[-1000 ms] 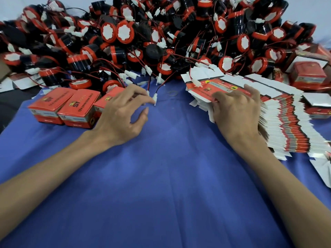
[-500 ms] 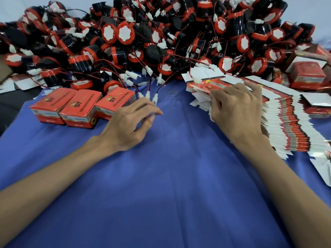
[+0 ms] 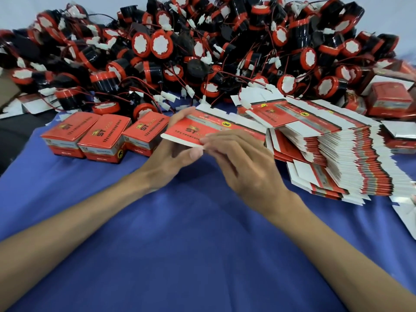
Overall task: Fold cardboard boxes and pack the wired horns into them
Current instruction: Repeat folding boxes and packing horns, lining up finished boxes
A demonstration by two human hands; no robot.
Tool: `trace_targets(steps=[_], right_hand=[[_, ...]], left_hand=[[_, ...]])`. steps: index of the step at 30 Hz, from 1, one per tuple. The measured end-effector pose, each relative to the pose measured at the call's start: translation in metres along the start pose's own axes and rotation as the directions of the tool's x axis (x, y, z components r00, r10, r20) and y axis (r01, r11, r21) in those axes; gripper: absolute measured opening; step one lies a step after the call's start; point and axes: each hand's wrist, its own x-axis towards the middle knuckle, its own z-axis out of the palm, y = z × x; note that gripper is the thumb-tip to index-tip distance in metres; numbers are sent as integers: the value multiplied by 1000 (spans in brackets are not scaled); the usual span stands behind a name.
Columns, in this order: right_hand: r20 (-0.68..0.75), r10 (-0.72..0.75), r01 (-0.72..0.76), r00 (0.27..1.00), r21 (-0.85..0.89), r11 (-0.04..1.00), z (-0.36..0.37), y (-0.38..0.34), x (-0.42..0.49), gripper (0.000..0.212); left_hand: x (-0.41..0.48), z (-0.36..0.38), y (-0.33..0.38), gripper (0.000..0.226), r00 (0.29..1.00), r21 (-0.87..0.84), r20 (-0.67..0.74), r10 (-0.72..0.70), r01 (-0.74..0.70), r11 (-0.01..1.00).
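Surface: blue cloth-covered table (image 3: 202, 255), faintly creased; plain pale wall (image 3: 45, 10) behind; a dark strip off the cloth's left edge, not identifiable.

Task item: one flat red-and-white cardboard box blank (image 3: 202, 128), unfolded, held just above the cloth at centre; left hand (image 3: 171, 158) grips its left end, fingers wrapped over the far edge, thumb at the near edge; right hand (image 3: 243, 163) has fingertips curled onto the near edge, thumb hidden beneath.

Back of table: heap of round black-and-red wired horns (image 3: 202, 52), red leads and white plugs trailing onto the cloth; row of three folded red cardboard boxes (image 3: 105, 136) at left, touching one another, just beside the left hand; slumped stack of flat box blanks (image 3: 337, 154) at right, just beside the right hand.

Hard to make out: both hands motion-blurred; the held blank's right end passes behind the right knuckles, so cannot tell whether it touches the stack; print legible only as "ST"; further red boxes (image 3: 391, 100) at far right are blurred and partly cut off by the frame; white sheets at the left margin also cut off.

Edges and room: white plugs reach near the blank's far edge; the stack fans out toward the right frame edge; open cloth between the hands and the lower frame edge, crossed by both forearms.
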Motion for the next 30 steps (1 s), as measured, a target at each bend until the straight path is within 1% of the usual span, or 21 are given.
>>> trace_targets(steps=[2, 4, 5, 6, 7, 8, 9, 10, 11, 12, 13, 14, 17, 19, 21, 23, 25, 26, 28, 29, 30], right_hand=[[55, 21, -25, 998, 73, 997, 3, -5, -2, 8], [121, 73, -89, 990, 133, 987, 6, -10, -4, 8], [156, 112, -134, 981, 143, 981, 6, -11, -4, 12], [200, 155, -185, 967, 141, 973, 6, -11, -5, 22], [252, 206, -244, 945, 129, 961, 5, -10, -4, 37], [312, 267, -313, 912, 106, 944, 3, -7, -5, 54], [385, 332, -388, 861, 76, 918, 2, -5, -6, 71], [469, 392, -464, 791, 44, 885, 1, -3, -7, 85], [550, 437, -529, 712, 11, 849, 0, -2, -8, 94], [615, 462, -572, 638, -22, 820, 0, -1, -9, 100], [659, 472, -590, 586, -53, 806, 0, -1, -11, 104], [682, 471, -591, 560, -70, 804, -1, -1, -12, 105], [692, 452, -583, 563, -54, 810, -4, 1, -9, 89], [690, 449, -582, 567, -49, 812, -8, 5, -8, 86], [689, 454, -600, 564, -35, 799, -11, 7, -6, 85], [669, 469, -647, 576, 23, 762, -13, 7, -4, 83], [636, 491, -696, 595, 104, 710, -14, 6, -3, 83], [622, 495, -706, 606, 135, 695, -14, 5, -3, 82], [602, 494, -709, 627, 179, 682, -13, 1, -2, 79], [598, 497, -716, 629, 198, 669, -13, 0, -1, 76], [597, 500, -729, 627, 222, 648, -14, 0, 0, 73]], left_hand=[[1, 1, 3, 102, 1000, 25, -29, 7, -6, 1000], [3, 2, 0, 94, 997, 27, -79, 10, -8, 1000], [3, 1, -2, 86, 996, 18, -90, 13, -12, 1000], [3, 1, -4, 79, 997, 18, -81, 19, -17, 1000], [2, 1, -4, 77, 998, 38, -66, 22, -20, 999], [2, 1, -4, 82, 998, 67, -59, 31, -27, 997], [1, 1, -4, 91, 998, 94, -44, 49, -44, 995], [0, 0, -4, 95, 998, 107, -22, 63, -60, 992], [-1, 0, -6, 89, 998, 107, -4, 66, -65, 992], [-2, 1, -7, 77, 998, 112, 21, 57, -59, 992], [-3, 1, -6, 70, 998, 125, 41, 54, -59, 990], [-3, 2, -4, 72, 997, 144, 57, 56, -63, 988], [-2, 3, 0, 85, 993, 242, 57, 107, -118, 963], [0, 5, 2, 91, 986, 261, 52, 159, -167, 951], [1, 4, 1, 105, 988, 243, 56, 141, -151, 958], [1, 2, -1, 116, 993, 295, 78, 83, -103, 950], [0, 1, -2, 113, 993, 375, 118, 27, -70, 924], [0, 1, -2, 110, 992, 383, 122, -5, -42, 923], [-1, 1, -2, 89, 993, 382, 116, -30, -17, 924], [-2, 2, 0, 82, 993, 403, 112, -34, -14, 915], [-2, 1, 2, 87, 994, 408, 100, -35, -9, 913]])
